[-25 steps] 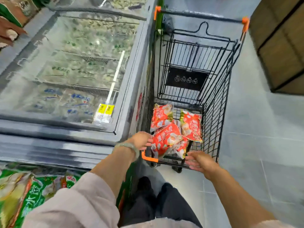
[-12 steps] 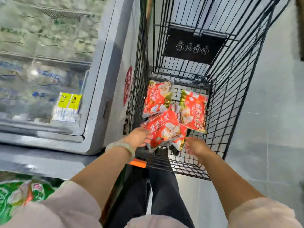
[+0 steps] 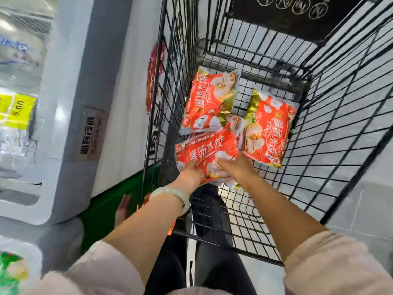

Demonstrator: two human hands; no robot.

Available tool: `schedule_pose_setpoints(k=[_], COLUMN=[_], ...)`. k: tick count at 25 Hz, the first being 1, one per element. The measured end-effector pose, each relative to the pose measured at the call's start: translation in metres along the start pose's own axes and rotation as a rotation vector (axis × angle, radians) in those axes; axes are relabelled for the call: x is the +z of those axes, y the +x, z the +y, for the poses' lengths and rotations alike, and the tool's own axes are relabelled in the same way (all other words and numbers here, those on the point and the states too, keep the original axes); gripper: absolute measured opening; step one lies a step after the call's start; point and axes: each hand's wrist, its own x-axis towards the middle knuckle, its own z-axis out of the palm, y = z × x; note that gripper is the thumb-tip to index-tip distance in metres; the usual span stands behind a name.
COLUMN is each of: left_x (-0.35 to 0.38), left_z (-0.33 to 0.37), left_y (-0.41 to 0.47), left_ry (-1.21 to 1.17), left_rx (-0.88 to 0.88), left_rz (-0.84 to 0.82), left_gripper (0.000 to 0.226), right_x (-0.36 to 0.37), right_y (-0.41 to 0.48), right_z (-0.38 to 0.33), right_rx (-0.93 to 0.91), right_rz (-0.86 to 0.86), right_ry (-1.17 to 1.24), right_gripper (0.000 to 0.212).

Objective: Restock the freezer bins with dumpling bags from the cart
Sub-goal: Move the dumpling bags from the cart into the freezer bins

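Three red dumpling bags lie on the floor of the black wire cart [image 3: 340, 107]. The nearest bag [image 3: 205, 151] overlaps another bag beneath it. My left hand [image 3: 190, 174] grips its near left edge, thumb on top. My right hand [image 3: 237, 169] holds its near right corner, fingers curled over the printed face. A second bag [image 3: 210, 101] lies behind it against the cart's left wall, and a third bag [image 3: 268, 133] lies to the right. The freezer [image 3: 72, 116] stands directly left of the cart.
A yellow price tag [image 3: 17, 111] sits on the freezer's glass lid at the far left. Green bags [image 3: 9, 271] show in a freezer bin at the bottom left. The cart's wire walls rise on both sides of my arms. Grey floor tiles lie to the right.
Both hands left the cart's near rim and reached down inside onto the nearest red bag. The view has dropped much closer to the cart's floor.
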Motion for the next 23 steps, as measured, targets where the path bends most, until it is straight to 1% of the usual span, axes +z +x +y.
schedule_pose_setpoints(k=[1, 2, 3, 4, 5, 6, 7, 9, 10, 12, 14, 16, 18, 19, 21, 23], left_x=[0.002, 0.004, 0.006, 0.008, 0.009, 0.008, 0.007, 0.005, 0.003, 0.001, -0.004, -0.009, -0.010, -0.012, -0.014, -0.015], left_z=[-0.001, -0.003, -0.002, -0.001, -0.003, -0.002, 0.000, 0.002, 0.002, 0.000, -0.002, -0.005, 0.000, 0.001, 0.000, -0.005], left_y=[0.006, 0.011, 0.010, 0.007, 0.007, 0.005, 0.004, 0.001, -0.004, -0.007, -0.016, -0.026, -0.036, -0.047, -0.063, -0.073], left_ry=[0.018, 0.018, -0.004, -0.021, -0.037, -0.046, -0.062, -0.133, -0.187, -0.205, -0.251, -0.329, -0.341, -0.332, -0.347, -0.359], left_rx=[-0.017, -0.021, -0.025, -0.020, -0.021, -0.029, -0.037, -0.062, -0.064, -0.050, -0.026, -0.026, 0.007, 0.024, 0.039, 0.067], left_rz=[-0.013, -0.024, -0.051, -0.078, -0.098, -0.105, -0.095, -0.083, -0.079, -0.029, 0.012, 0.037, 0.047, 0.077, 0.086, 0.086], left_gripper=[0.051, 0.051, 0.050, 0.049, 0.049, 0.048, 0.046, 0.038, 0.033, 0.021, 0.024, 0.022, 0.021, 0.026, 0.034, 0.038], right_x=[0.003, 0.003, 0.001, -0.002, -0.003, -0.005, -0.005, -0.002, 0.001, 0.003, -0.003, -0.015, -0.030, -0.040, -0.063, -0.086], right_y=[0.003, 0.000, -0.013, -0.024, -0.031, -0.036, -0.034, -0.029, -0.025, -0.025, -0.043, -0.063, -0.076, -0.085, -0.104, -0.122], right_z=[-0.003, -0.011, -0.023, -0.031, -0.037, -0.041, -0.039, -0.032, -0.027, -0.028, -0.043, -0.056, -0.061, -0.062, -0.057, -0.051], right_rx=[0.003, 0.012, 0.007, 0.029, 0.039, 0.046, 0.048, 0.061, 0.068, 0.063, 0.069, 0.057, 0.078, 0.083, 0.082, 0.065], right_rz=[-0.016, -0.004, 0.048, 0.090, 0.131, 0.131, 0.115, 0.008, -0.042, -0.145, -0.233, -0.291, -0.294, -0.287, -0.292, -0.318], right_ry=[-0.040, -0.071, -0.122, -0.123, -0.090, -0.032, 0.047, 0.199, 0.239, 0.342, 0.452, 0.493, 0.548, 0.569, 0.627, 0.710], right_gripper=[0.116, 0.120, 0.117, 0.110, 0.102, 0.094, 0.087, 0.077, 0.074, 0.068, 0.050, 0.032, 0.026, 0.027, 0.028, 0.016])
